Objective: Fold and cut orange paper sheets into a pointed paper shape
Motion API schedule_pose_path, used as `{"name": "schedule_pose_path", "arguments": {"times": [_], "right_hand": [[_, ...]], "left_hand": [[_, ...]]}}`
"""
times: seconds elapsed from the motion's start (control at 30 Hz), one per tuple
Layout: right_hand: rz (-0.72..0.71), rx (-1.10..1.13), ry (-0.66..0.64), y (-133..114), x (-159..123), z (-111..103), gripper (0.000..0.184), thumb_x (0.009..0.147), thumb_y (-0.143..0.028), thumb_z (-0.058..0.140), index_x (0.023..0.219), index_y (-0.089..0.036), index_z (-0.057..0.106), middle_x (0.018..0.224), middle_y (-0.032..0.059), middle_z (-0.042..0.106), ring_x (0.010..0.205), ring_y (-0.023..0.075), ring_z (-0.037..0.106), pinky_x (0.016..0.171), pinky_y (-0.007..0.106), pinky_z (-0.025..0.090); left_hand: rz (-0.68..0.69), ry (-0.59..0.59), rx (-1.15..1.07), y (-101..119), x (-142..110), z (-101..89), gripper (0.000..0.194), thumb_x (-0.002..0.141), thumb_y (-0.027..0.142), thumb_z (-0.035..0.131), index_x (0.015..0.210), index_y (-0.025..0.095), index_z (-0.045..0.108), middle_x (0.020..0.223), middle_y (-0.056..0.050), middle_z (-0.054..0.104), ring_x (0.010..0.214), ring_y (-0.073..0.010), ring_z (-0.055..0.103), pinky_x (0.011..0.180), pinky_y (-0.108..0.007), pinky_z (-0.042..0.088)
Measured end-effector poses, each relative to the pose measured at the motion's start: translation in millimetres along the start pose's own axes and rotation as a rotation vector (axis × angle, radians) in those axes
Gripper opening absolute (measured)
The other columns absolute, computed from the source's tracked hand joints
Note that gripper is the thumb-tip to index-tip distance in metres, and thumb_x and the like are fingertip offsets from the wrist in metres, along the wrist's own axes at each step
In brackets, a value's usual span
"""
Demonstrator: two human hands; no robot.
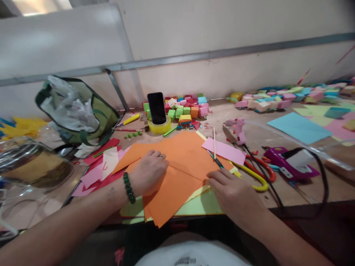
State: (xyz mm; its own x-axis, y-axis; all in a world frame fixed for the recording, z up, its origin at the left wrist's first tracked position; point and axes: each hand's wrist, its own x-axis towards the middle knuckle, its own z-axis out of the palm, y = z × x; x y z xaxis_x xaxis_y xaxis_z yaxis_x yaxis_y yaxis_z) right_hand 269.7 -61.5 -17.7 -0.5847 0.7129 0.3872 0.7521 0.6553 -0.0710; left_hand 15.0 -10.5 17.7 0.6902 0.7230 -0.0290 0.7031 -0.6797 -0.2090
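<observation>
Sheets of orange paper [184, 151] lie fanned in a loose pile in front of me, over pale green sheets [199, 205]. A straight paper edge runs across the pile between my two hands. My left hand [151, 171], with a ring and a green bead bracelet [129, 187], has its fingers bent together on the left end of this edge; the thumb is hidden. At the right end, my right hand [233, 188] closes its fingers on the orange paper, its thumb out of sight. Beyond it lie a pink strip [224, 150] and a thin wooden stick [214, 142].
A pink glue gun [239, 133], scissors with red and yellow handles [262, 177] and a purple tool [290, 166] lie right. A phone [157, 108] stands in yellow tape [160, 127] before folded paper blocks [184, 111]. Left are a green bag [104, 120] and glass jar [33, 166].
</observation>
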Motion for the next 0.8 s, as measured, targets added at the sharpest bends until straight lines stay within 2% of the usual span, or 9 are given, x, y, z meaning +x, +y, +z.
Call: {"name": "schedule_pose_path", "arguments": {"times": [0.1, 0.2, 0.27, 0.37, 0.5, 0.6, 0.7, 0.77, 0.8], "right_hand": [[-0.106, 0.024, -0.046, -8, 23, 8, 0.032, 0.080, 0.001, 0.045, 0.104, -0.009, 0.063, 0.099, 0.0130, 0.066, 0.090, 0.0233, 0.055, 0.079, 0.037, 0.049], [-0.091, 0.022, -0.185, -13, 35, 15, 0.031, 0.079, 0.001, 0.047, 0.103, -0.009, 0.063, 0.091, 0.0107, 0.065, 0.086, 0.0234, 0.055, 0.072, 0.035, 0.049], [-0.056, 0.027, -0.246, -11, 35, 15, 0.027, 0.079, 0.001, 0.047, 0.096, -0.011, 0.064, 0.087, 0.0089, 0.064, 0.082, 0.0227, 0.055, 0.068, 0.033, 0.048], [-0.017, 0.075, -0.256, -4, 22, 8, 0.027, 0.078, 0.003, 0.045, 0.087, -0.014, 0.065, 0.084, 0.0075, 0.062, 0.080, 0.0210, 0.055, 0.067, 0.031, 0.047], [0.035, 0.125, -0.198, 6, -1, 1, 0.036, 0.075, 0.006, 0.041, 0.090, -0.016, 0.065, 0.086, 0.0065, 0.063, 0.084, 0.0198, 0.056, 0.070, 0.029, 0.049], [0.069, 0.128, -0.108, 7, -15, 0, 0.041, 0.075, 0.007, 0.039, 0.095, -0.018, 0.065, 0.091, 0.0061, 0.065, 0.086, 0.0186, 0.059, 0.074, 0.029, 0.050], [0.092, 0.103, -0.008, 2, -21, 2, 0.043, 0.074, 0.007, 0.037, 0.095, -0.018, 0.066, 0.094, 0.0065, 0.068, 0.087, 0.0179, 0.063, 0.073, 0.028, 0.053], [0.100, 0.071, 0.056, -2, -23, 3, 0.044, 0.074, 0.006, 0.036, 0.095, -0.018, 0.066, 0.095, 0.0072, 0.069, 0.086, 0.0175, 0.065, 0.070, 0.027, 0.054], [0.102, 0.054, 0.080, -4, -23, 4, 0.044, 0.074, 0.006, 0.035, 0.095, -0.017, 0.066, 0.096, 0.0076, 0.070, 0.086, 0.0174, 0.065, 0.069, 0.027, 0.055]], "left_hand": [[0.135, 0.028, -0.092, 16, 12, -3.1, 0.021, 0.082, 0.007, 0.045, 0.097, 0.013, 0.059, 0.092, -0.011, 0.062, 0.084, -0.0238, 0.056, 0.077, -0.037, 0.045], [0.202, 0.002, -0.186, 22, 15, 0.9, 0.025, 0.080, 0.005, 0.045, 0.100, 0.014, 0.059, 0.095, -0.009, 0.062, 0.085, -0.0225, 0.056, 0.077, -0.035, 0.046], [0.158, -0.009, -0.198, 18, 10, 5.0, 0.025, 0.081, 0.003, 0.043, 0.097, 0.013, 0.059, 0.092, -0.009, 0.062, 0.084, -0.0222, 0.056, 0.078, -0.035, 0.047], [0.040, -0.016, -0.199, 4, -4, 11.5, 0.026, 0.083, 0.003, 0.041, 0.096, 0.014, 0.060, 0.090, -0.010, 0.063, 0.085, -0.0214, 0.058, 0.080, -0.034, 0.047], [-0.060, 0.000, -0.179, -10, -19, 17.9, 0.028, 0.080, 0.004, 0.046, 0.100, 0.016, 0.061, 0.098, -0.010, 0.064, 0.091, -0.0213, 0.059, 0.081, -0.034, 0.046], [-0.121, 0.004, -0.121, -14, -19, 15.3, 0.021, 0.081, 0.009, 0.047, 0.093, 0.015, 0.063, 0.091, -0.011, 0.065, 0.085, -0.0235, 0.060, 0.078, -0.038, 0.045], [-0.203, 0.012, -0.100, -15, -6, 6.0, 0.020, 0.086, 0.017, 0.044, 0.084, 0.014, 0.064, 0.077, -0.011, 0.064, 0.076, -0.0248, 0.060, 0.072, -0.038, 0.045], [-0.226, 0.050, -0.187, -15, 9, 1.0, 0.023, 0.089, 0.025, 0.045, 0.096, 0.014, 0.064, 0.085, -0.012, 0.065, 0.084, -0.0260, 0.061, 0.073, -0.037, 0.045], [-0.220, 0.066, -0.266, -14, 18, 0.4, 0.028, 0.089, 0.031, 0.047, 0.107, 0.014, 0.061, 0.096, -0.013, 0.064, 0.092, -0.0264, 0.060, 0.076, -0.036, 0.045]]}}
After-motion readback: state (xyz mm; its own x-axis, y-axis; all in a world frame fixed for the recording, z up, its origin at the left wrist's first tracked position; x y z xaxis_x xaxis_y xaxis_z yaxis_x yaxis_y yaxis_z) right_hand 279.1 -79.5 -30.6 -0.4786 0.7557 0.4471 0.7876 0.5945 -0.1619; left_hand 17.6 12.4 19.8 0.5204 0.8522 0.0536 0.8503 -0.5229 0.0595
